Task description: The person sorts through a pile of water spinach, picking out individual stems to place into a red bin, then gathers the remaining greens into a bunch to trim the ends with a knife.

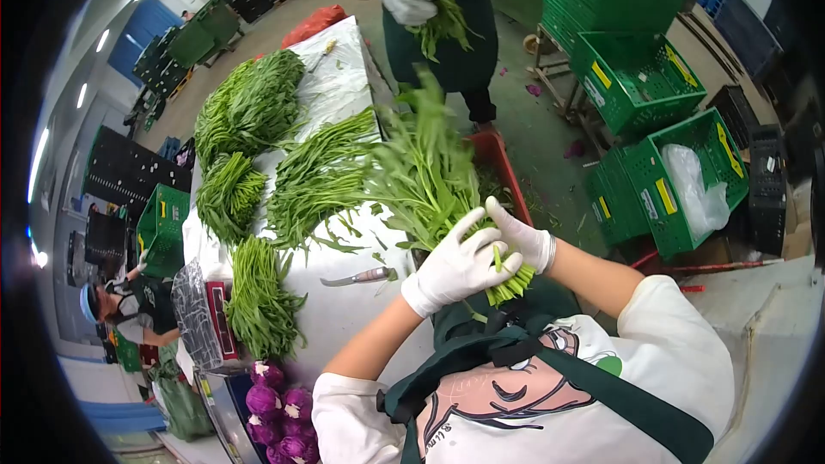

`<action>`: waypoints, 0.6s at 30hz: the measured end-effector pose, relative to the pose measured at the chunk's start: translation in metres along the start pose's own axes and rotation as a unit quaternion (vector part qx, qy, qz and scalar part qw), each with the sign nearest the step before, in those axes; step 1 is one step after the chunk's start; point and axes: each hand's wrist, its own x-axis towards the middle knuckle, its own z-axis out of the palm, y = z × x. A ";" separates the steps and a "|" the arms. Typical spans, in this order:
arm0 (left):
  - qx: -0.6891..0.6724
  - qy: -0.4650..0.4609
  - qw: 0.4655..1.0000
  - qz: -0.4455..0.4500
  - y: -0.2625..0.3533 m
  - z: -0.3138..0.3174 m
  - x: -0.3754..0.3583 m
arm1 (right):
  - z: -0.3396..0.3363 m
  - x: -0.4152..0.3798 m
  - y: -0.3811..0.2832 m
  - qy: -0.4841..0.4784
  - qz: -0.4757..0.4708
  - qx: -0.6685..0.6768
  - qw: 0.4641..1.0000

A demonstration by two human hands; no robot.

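My left hand [455,273], in a white glove, wraps round the stems of a bunch of water spinach [434,180]. My right hand [526,239], gloved too, presses on the same stems from the other side, its fingers partly hidden. The cut stem ends point towards my body, and the leafy tops, blurred at the tips, point away. A knife [359,277] lies on the white table [344,326] left of my hands. Beyond it is a loose spread of greens [326,167]. More greens sit in a bundle [258,296] beside a scale [222,320].
Large piles of greens [249,103] cover the table's far left. Purple cabbages [296,404] lie at its near corner. A co-worker [438,26] opposite holds greens in gloved hands. Green crates [636,77] stand at right; a red bin [503,167] is beside the table.
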 end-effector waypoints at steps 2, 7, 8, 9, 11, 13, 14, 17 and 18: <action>0.006 -0.010 1.000 -0.027 0.007 0.004 0.001 | 0.004 -0.010 0.000 0.002 0.013 -0.059 0.998; 0.036 -0.018 0.997 -0.059 0.018 0.028 -0.007 | 0.000 -0.019 0.002 0.097 0.004 -0.117 0.988; 0.043 -0.021 0.998 -0.052 0.018 0.030 -0.006 | -0.001 -0.020 0.004 0.122 -0.001 -0.114 0.986; 0.049 -0.023 0.998 -0.045 0.019 0.032 -0.005 | -0.002 -0.023 0.005 0.148 -0.006 -0.111 0.983; 0.053 -0.040 0.997 -0.038 0.021 0.034 -0.003 | -0.034 -0.026 0.006 0.075 -0.036 -0.124 0.989; 0.055 -0.067 0.996 -0.039 0.022 0.032 0.000 | -0.087 -0.018 0.009 0.101 -0.068 -0.116 0.986; 0.038 -0.085 0.994 -0.052 0.022 0.029 0.004 | -0.145 -0.009 0.011 0.082 -0.092 -0.111 0.986; -0.008 -0.160 0.984 -0.080 0.024 0.016 0.021 | -0.087 -0.021 0.004 0.083 -0.094 -0.123 0.984; -0.024 -0.199 0.976 -0.081 0.024 0.011 0.026 | -0.072 -0.023 0.002 0.084 -0.094 -0.128 0.984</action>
